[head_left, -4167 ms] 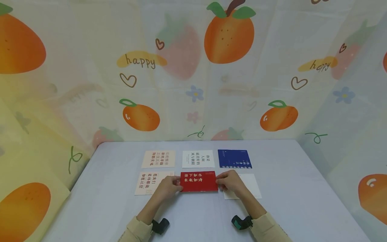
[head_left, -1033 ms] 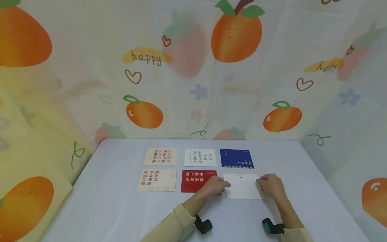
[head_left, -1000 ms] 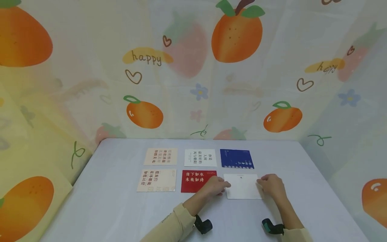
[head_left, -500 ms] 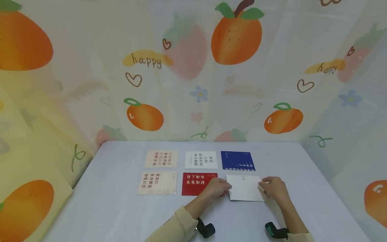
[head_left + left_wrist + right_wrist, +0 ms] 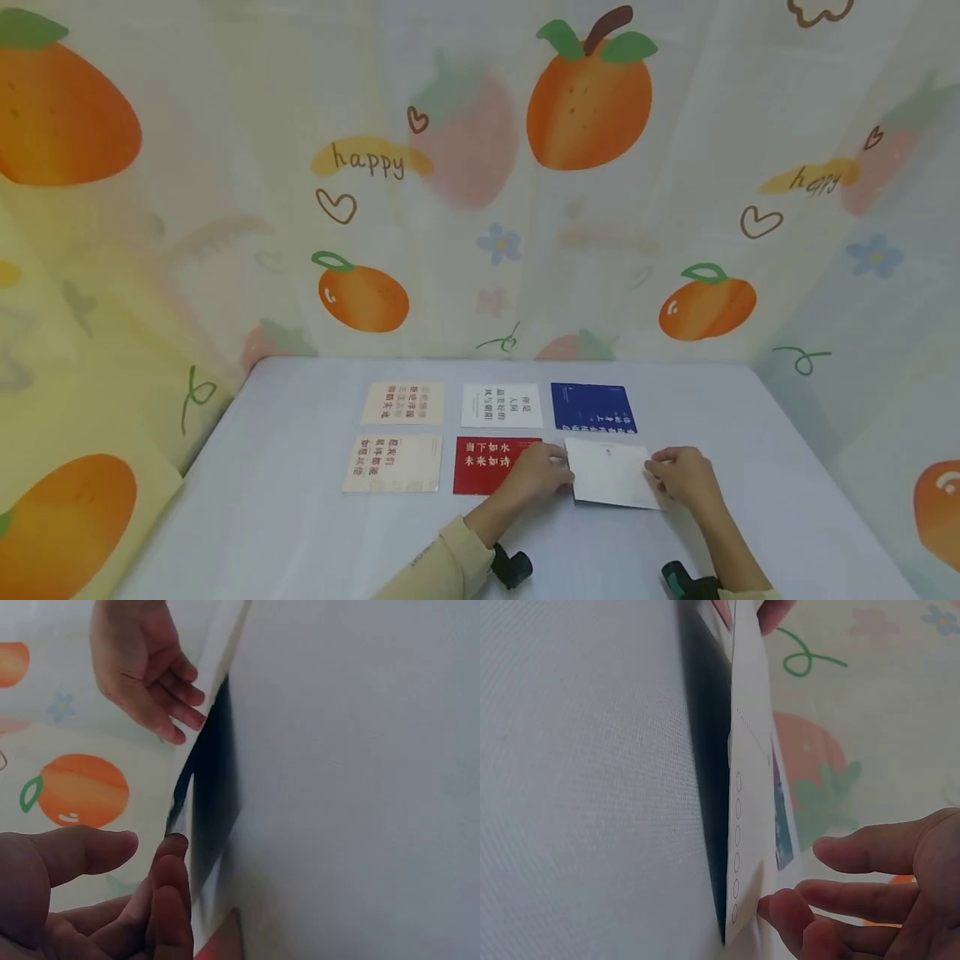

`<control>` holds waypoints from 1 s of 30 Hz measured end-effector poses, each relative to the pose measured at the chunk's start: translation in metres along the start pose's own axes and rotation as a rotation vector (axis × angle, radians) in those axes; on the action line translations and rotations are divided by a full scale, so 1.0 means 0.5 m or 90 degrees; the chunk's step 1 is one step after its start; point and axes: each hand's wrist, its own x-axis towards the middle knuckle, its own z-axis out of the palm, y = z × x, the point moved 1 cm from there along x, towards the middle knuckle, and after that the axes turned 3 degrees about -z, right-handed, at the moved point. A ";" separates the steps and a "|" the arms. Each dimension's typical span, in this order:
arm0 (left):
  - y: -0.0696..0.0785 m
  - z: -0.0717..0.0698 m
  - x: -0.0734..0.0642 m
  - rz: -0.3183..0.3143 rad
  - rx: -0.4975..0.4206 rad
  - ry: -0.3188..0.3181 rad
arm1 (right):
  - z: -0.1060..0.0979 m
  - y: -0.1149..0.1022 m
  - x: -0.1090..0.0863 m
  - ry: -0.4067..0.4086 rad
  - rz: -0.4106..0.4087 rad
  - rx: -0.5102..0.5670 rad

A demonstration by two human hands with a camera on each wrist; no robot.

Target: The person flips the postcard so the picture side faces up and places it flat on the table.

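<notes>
A blank-looking white card (image 5: 611,475) is raised between both hands, a dark strip showing under its left and near edges. My left hand (image 5: 538,473) holds its left edge at the fingertips and overlaps the red card (image 5: 483,471) with white lettering. At the opposite edge, my right hand (image 5: 686,477) holds the card with bent fingers. In the right wrist view, small printed ovals line the card (image 5: 750,787); the right thumb (image 5: 847,851) stands apart from it. The left wrist view shows the left thumb (image 5: 105,851) off the card and an index fingertip at its corner.
Behind lie a blue card (image 5: 592,408), a white lettered card (image 5: 501,407) and a peach lettered card (image 5: 405,403). A cream lettered card (image 5: 393,465) lies left of the red one. A fruit-printed cloth (image 5: 480,167) rises behind the white table (image 5: 262,533).
Both hands have moved from the red card, now flat on the table, right to the white card. Over the last second the white card has lifted and shifted slightly right.
</notes>
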 end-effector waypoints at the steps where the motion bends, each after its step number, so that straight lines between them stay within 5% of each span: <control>1: 0.001 0.000 0.002 -0.001 -0.002 0.008 | 0.000 -0.001 0.000 0.002 -0.001 0.004; 10: 0.002 0.008 0.020 -0.018 -0.012 0.050 | 0.001 0.007 0.003 0.007 -0.006 0.022; 30: -0.012 0.007 0.022 -0.066 -0.056 0.035 | 0.005 0.027 0.013 -0.002 0.013 0.026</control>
